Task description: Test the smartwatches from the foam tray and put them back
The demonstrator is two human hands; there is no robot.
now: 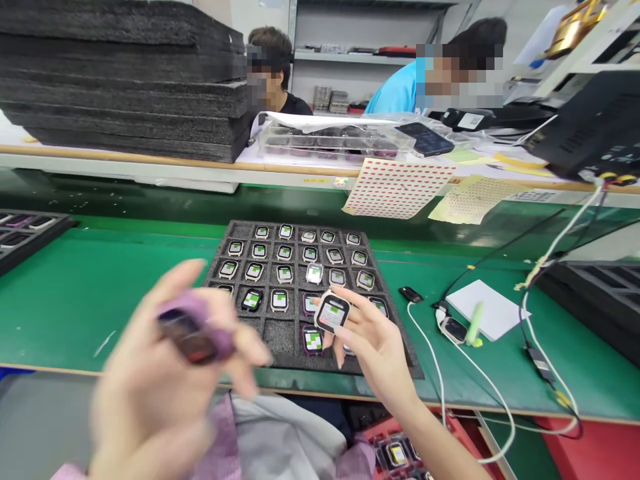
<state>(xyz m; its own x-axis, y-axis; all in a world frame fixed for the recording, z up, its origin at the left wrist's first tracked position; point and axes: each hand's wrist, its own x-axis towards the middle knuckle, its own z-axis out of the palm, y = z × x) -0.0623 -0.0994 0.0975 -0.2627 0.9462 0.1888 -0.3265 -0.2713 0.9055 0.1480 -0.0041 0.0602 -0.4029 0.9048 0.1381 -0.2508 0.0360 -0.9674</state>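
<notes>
Close to the camera, my left hand (150, 380) is smeared by motion, its fingers closed around a purple smartwatch (193, 333) with a dark screen. Over the front right part of a black foam tray (280, 337), my right hand (377, 343) pinches a cream-cased smartwatch (332, 313). That watch's lit screen, grey and white, faces me. The tray's pockets hold rows of smartwatches, most showing green and white screens. A purple-cased watch (313, 339) lies in a front pocket just below my right hand, whose fingers partly hide neighbouring pockets.
Right of the tray lie a charging puck (411, 294), white cables, white paper (487, 310) and a green marker (475, 323). Stacked black foam (125, 80) stands on the shelf. Another tray (30, 243) sits left. Two people (400, 90) are behind the shelf. A red bin (450, 433) is below.
</notes>
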